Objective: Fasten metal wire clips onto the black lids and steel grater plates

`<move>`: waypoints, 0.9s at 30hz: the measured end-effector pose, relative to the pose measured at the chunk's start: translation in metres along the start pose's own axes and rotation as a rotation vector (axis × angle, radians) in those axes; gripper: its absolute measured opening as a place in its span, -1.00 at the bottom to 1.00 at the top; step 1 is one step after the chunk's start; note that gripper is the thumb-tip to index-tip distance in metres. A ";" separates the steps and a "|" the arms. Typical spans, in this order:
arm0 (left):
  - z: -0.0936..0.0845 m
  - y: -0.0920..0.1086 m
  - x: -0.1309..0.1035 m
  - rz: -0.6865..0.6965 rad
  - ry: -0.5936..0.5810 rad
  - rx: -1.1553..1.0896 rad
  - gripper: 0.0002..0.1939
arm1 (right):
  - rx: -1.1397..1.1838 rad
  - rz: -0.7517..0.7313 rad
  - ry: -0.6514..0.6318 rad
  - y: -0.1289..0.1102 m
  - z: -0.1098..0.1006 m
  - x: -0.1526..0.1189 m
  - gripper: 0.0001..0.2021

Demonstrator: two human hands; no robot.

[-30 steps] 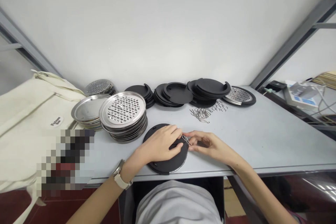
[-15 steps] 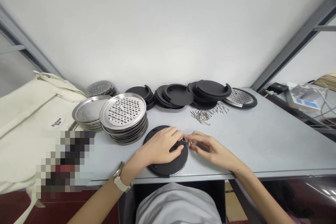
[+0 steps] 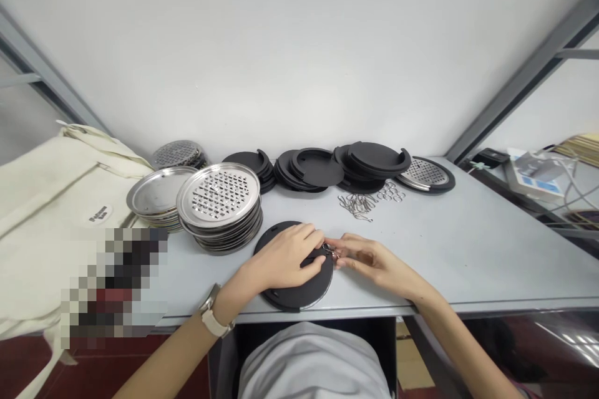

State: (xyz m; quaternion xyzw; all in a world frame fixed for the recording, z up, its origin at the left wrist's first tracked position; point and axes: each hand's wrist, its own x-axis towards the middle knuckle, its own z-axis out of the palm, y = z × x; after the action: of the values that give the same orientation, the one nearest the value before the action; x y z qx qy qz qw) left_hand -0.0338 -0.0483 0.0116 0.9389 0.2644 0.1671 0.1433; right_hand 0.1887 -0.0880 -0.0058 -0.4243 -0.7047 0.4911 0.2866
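My left hand (image 3: 291, 259) lies across a round black plastic holder (image 3: 285, 301), its thumb and fingers closed at the holder's right edge. A thin silvery line shows along the holder's lower right rim. Just beside that edge, my right hand (image 3: 372, 262) pinches a small wire hook (image 3: 330, 251) between thumb and fingers. One end of the hook meets the holder by my left fingertips; whether it is threaded through, I cannot tell. Beyond my hands lie loose wire hooks (image 3: 356, 205) and small metal rings (image 3: 391, 192).
Metal grater discs (image 3: 219, 195) are stacked at left, with plain-faced discs (image 3: 161, 191) beside them. Black holders (image 3: 379, 159) stand in piles along the wall. A grater disc in a black holder (image 3: 427, 173) lies right of them. A cream bag (image 3: 56, 199) covers the left end.
My right hand has turned the wire hook slightly and brought it closer to the holder's edge. My left hand keeps its place on the holder. The view has shifted a little.
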 end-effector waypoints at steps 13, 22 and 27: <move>0.001 0.001 -0.001 -0.012 -0.003 0.022 -0.94 | 0.032 0.025 0.050 0.003 0.007 0.003 -0.65; 0.000 -0.001 -0.001 0.030 -0.032 0.076 -0.85 | -0.051 -0.040 0.096 -0.002 0.009 0.003 -0.72; 0.000 -0.001 -0.002 0.029 -0.015 0.102 -0.89 | -0.058 -0.045 0.130 -0.003 0.010 0.002 -0.78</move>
State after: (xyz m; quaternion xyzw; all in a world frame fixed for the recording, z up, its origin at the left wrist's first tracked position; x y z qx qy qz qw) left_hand -0.0353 -0.0487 0.0105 0.9500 0.2579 0.1484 0.0947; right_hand 0.1788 -0.0906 -0.0066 -0.4476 -0.7078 0.4354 0.3303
